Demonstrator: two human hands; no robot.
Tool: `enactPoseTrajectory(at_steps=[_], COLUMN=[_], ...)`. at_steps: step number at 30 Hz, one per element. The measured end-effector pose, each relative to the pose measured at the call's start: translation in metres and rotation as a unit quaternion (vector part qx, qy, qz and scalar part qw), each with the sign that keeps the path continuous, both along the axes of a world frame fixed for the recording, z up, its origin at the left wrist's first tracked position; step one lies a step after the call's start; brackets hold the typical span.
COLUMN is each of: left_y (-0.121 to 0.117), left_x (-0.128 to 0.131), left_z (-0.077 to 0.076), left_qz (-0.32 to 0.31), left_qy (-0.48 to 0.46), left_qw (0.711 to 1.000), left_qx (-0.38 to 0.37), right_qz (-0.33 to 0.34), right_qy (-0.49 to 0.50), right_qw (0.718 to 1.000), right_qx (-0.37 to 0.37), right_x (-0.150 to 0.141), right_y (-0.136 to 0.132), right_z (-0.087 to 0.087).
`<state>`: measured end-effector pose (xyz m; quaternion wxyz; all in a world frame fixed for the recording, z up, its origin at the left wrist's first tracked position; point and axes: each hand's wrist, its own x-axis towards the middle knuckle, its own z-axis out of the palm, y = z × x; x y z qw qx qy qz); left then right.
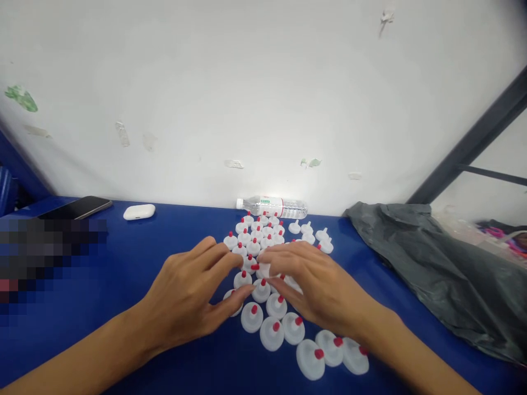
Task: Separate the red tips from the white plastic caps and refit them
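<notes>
Many round translucent white pieces with short red-tipped stems [272,333] stand close together on the blue tabletop. My right hand [317,280] is closed on one white disc with a red tip [263,269], tilted so that its red tip points left. My left hand [193,291] is left of it, thumb and fingers apart around a gap, with nothing held. Its thumb tip is near a disc on the table, and its fingers partly cover others. Right of the cluster, a few white pieces without red tips [307,228] lie at the back.
A clear water bottle [272,207] lies against the white wall. At the left are a white earbud case [139,212], a phone [78,208] and a blurred dark patch. A dark grey plastic bag [436,274] covers the right side, below a grey metal bar [473,131].
</notes>
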<state>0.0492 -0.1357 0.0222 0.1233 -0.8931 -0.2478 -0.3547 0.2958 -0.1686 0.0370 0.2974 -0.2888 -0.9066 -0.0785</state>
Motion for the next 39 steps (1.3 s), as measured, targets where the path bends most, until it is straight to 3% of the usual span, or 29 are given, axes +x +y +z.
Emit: enactPoseTrajectory(at_steps=[13, 21, 24, 27, 28, 31, 34, 39], left_y=[-0.009, -0.015, -0.014, -0.003, 0.003, 0.023, 0.036, 0.036], left_x=[0.007, 0.013, 0.008, -0.005, -0.010, -0.021, -0.026, -0.021], left_z=[-0.001, 0.000, 0.001, 0.003, 0.004, 0.004, 0.002, -0.002], left_qz=[-0.088, -0.127, -0.077, 0.013, 0.030, 0.094, 0.125, 0.093], left_qy=[0.033, -0.077, -0.170, -0.291, -0.302, -0.249, -0.141, 0.015], left_qw=[0.994, 0.962, 0.929, 0.888, 0.886, 0.915, 0.951, 0.984], left_qx=[-0.050, -0.230, -0.319, -0.356, -0.350, -0.304, -0.247, -0.150], right_qz=[0.064, 0.051, 0.009, -0.108, -0.152, -0.231, -0.235, -0.212], right_qy=[-0.001, 0.015, -0.009, 0.031, 0.057, 0.081, 0.054, 0.004], right_qw=[0.997, 0.996, 0.995, 0.989, 0.984, 0.969, 0.968, 0.962], right_qx=[0.052, 0.071, 0.101, 0.099, 0.071, -0.011, -0.071, -0.170], right_x=[-0.014, -0.021, -0.006, 0.025, 0.035, 0.059, 0.065, 0.063], right_y=[-0.008, -0.011, -0.005, 0.013, 0.020, 0.039, 0.047, 0.044], right_z=[0.000, 0.011, 0.012, 0.009, 0.007, 0.000, -0.007, -0.012])
